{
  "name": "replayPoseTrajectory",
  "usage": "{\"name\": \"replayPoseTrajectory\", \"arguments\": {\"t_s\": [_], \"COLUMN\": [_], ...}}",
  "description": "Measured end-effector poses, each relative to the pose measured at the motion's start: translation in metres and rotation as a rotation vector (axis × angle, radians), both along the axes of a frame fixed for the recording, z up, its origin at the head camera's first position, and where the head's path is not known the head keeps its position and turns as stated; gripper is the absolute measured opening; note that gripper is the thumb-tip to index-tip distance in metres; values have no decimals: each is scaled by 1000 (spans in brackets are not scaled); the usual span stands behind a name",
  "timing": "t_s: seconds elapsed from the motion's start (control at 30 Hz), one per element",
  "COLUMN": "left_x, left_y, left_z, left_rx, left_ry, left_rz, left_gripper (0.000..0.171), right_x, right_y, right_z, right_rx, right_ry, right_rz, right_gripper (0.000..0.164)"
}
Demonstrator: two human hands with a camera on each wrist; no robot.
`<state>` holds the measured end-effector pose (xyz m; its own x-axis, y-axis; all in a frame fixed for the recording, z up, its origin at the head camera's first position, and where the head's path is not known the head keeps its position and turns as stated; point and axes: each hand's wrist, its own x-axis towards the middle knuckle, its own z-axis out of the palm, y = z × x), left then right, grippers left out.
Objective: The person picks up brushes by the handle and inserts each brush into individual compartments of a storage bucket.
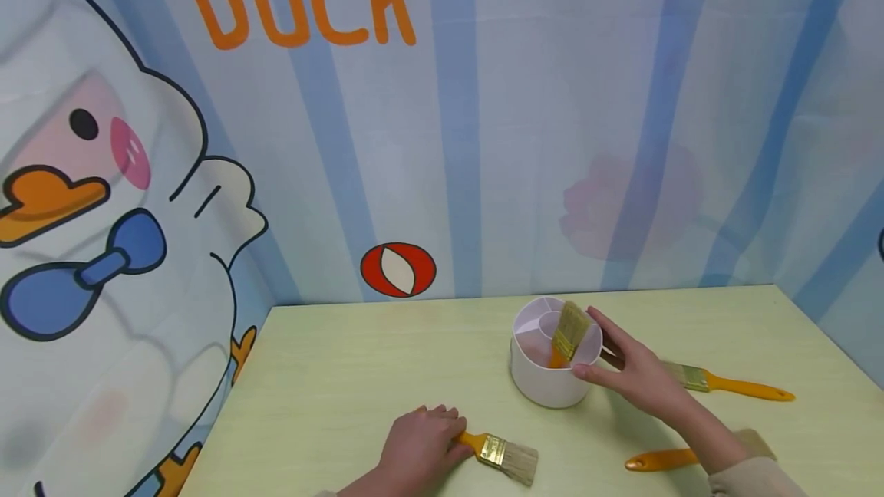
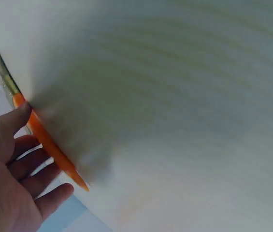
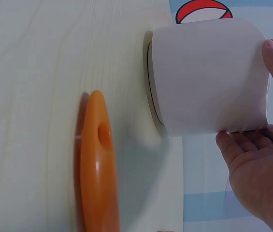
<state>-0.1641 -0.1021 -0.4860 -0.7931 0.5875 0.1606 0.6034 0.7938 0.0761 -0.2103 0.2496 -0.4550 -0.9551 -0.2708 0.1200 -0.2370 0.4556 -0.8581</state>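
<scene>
My left hand (image 1: 420, 447) holds a paintbrush (image 1: 492, 451) by its orange handle, low over the near middle of the table. Its bristles point to the right. In the left wrist view the thumb lies on the handle (image 2: 54, 150), with the fingers beneath it. My right hand (image 1: 642, 378) grips the rim and side of a white round divided organizer (image 1: 549, 388), thumb on the near side and fingers on the far side. Inside that organizer a second paintbrush (image 1: 570, 332) leans with its bristles up; most of its handle is hidden.
Two more paintbrushes lie on the pale table (image 1: 331, 374) at the right: one (image 1: 749, 388) beyond my right forearm, another (image 1: 659, 460) partly under it. An orange handle (image 3: 97, 164) shows close up in the right wrist view. A printed curtain (image 1: 511, 136) hangs behind the table.
</scene>
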Motion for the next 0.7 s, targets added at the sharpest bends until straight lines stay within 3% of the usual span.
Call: {"name": "replayPoseTrajectory", "arguments": {"t_s": [0.17, 0.23, 0.4, 0.57, 0.7], "left_x": [-16, -22, -30, -27, -21], "left_y": [-6, -9, -12, -11, -6], "left_z": [9, 13, 13, 9, 7], "left_rx": [16, -2, -49, -28, 5], "left_ry": [-219, -271, -263, -219, -155], "left_rz": [-95, -142, -208, -208, -189], "left_gripper": [32, 37, 40, 36, 23], "right_x": [-1, -1, -1, 0, 0], "right_y": [0, 1, -1, -2, -2], "right_z": [-1, -1, -1, 1, 0], "right_rx": [-2, -1, 3, 2, -1], "right_ry": [7, 4, -8, -5, -9], "right_rz": [-5, -8, -6, -2, -9], "right_gripper": [97, 98, 98, 97, 97]}}
